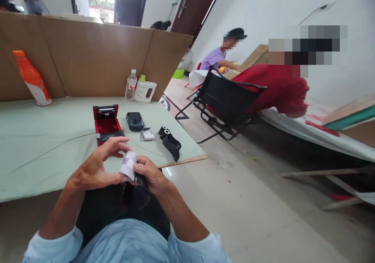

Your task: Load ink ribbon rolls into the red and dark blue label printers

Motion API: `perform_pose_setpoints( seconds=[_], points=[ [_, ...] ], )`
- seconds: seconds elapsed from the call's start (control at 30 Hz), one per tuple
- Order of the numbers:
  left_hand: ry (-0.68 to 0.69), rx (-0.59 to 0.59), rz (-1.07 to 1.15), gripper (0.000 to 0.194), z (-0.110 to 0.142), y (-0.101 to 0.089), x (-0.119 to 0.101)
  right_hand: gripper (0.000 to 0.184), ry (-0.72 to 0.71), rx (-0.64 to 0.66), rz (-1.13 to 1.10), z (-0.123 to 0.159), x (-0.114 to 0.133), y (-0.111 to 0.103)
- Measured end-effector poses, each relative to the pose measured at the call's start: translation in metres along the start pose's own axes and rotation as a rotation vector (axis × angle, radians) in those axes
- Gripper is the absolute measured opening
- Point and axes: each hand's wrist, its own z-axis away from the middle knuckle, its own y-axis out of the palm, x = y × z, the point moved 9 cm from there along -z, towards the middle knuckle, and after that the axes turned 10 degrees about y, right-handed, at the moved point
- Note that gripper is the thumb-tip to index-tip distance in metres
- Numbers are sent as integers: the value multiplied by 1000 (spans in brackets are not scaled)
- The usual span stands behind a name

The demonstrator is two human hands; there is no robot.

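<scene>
A small white paper roll [128, 165] with a faint purplish print is held over my lap, just off the table's front edge. My left hand [101, 165] spans it in a wide curve, fingertips by its upper end and thumb at its lower end. From the other side my right hand [150, 175] grips the roll, thumb pressed on its side. Dark, shiny film [140, 185] hangs below the roll at my right fingers. Just beyond my left hand is a red and black label printer [107, 126] with its lid up.
On the pale green table [58, 153] lie a dark device [134, 121], a white roll [147, 134] and black ribbon rolls [171, 144]. Bottles stand before a cardboard screen [102, 59], including an orange bottle [32, 79]. Two people sit at right, one on a black chair [228, 95].
</scene>
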Motion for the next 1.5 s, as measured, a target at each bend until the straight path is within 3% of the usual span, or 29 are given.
perform_pose_setpoints(
  seconds=[0.07, 0.13, 0.2, 0.27, 0.37, 0.43, 0.5, 0.63, 0.7, 0.87, 0.97, 1.13, 1.27, 1.33, 1.43, 1.5],
  points=[
    [11, -170, 197, 78, 10, -4, 11, 56, -14, 14, -41, -1, -5, 4],
    [15, -218, 248, 78, 16, -6, 16, 57, -11, 16, -41, 0, -7, 6],
    [27, -122, 151, 83, 13, -5, 6, 57, 9, 15, 18, 2, -6, 5],
    [52, 62, -70, 83, 2, -1, -17, 53, 36, 7, 107, 4, 0, 2],
    [80, 341, -472, 64, -15, 8, -50, 44, 10, -15, 241, 8, 19, 1],
    [71, 401, -581, 63, -21, 11, -59, 40, -56, -27, 280, 11, 31, 5],
    [81, 332, -484, 68, -22, 11, -58, 43, -89, -11, 229, 12, 33, 10],
    [102, -34, 91, 81, -10, -4, -29, 56, -86, 71, 57, 12, 25, 19],
    [79, -77, 145, 83, -6, -8, -18, 55, -64, 76, 53, 12, 22, 17],
    [87, 273, -343, 82, -21, 3, -43, 50, 56, 11, 165, 14, 26, 7],
    [113, 343, -491, 80, -35, 4, -57, 50, 29, -9, 175, 14, 37, 6],
    [27, 282, -314, 80, -53, -4, -51, 56, 3, -5, 102, 11, 40, 6],
    [-34, 260, -211, 78, -51, 1, -36, 56, -25, -25, 67, 10, 33, 4],
    [-45, 113, -41, 83, -44, 6, -23, 57, -85, -17, -17, 10, 31, 6],
    [-1, -243, 353, 85, -28, 7, -3, 58, -180, -12, -110, 11, 32, 8],
    [-30, -281, 385, 81, -22, 9, 6, 57, -159, -11, -81, 11, 33, 6]
  ],
)
